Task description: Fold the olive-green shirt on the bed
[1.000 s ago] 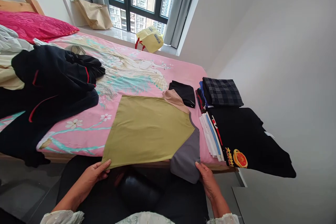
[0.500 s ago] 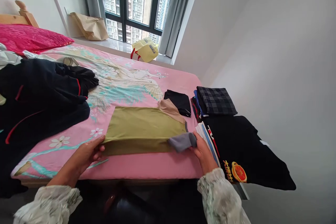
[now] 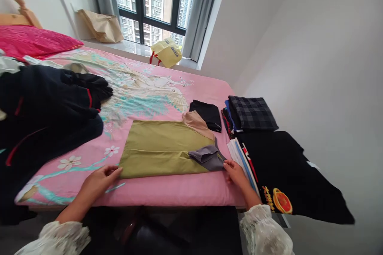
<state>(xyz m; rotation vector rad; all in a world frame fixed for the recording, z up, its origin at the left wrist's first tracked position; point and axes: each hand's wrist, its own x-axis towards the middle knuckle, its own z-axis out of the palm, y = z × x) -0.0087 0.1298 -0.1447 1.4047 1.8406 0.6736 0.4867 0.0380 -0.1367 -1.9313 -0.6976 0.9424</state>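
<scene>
Left hand [image 3: 101, 180] and right hand [image 3: 238, 174], outstretched, pinch opposite ends of an olive shirt [image 3: 160, 147].

Shirt [image 3: 158, 141] olive, grey, tan; bedsheet [image 3: 179, 191] pink, blossom-printed; folded cloth [image 3: 254, 113] black-grey plaid; curtain [image 3: 203, 16] grey.

"Where does the light enter?"

"Through the window [image 3: 157, 0], ahead of us: diffuse daylight, bright in the panes and glossy on the sill [image 3: 137, 48]."

"And the shading?"

"Soft. The olive shirt [image 3: 158, 135] is evenly lit, its fold line legible. The right-hand wall [image 3: 314, 79] glows palely, greying toward its upper corner; below the edge of the bed [image 3: 185, 193], all is dim."

"Sharpness?"

"Fair centrally. The dark clothes [image 3: 56, 95] lose their folds to blackness; lettering on the yellow bag [image 3: 167, 52] smears; wide-angle stretch tilts the walls."
</scene>
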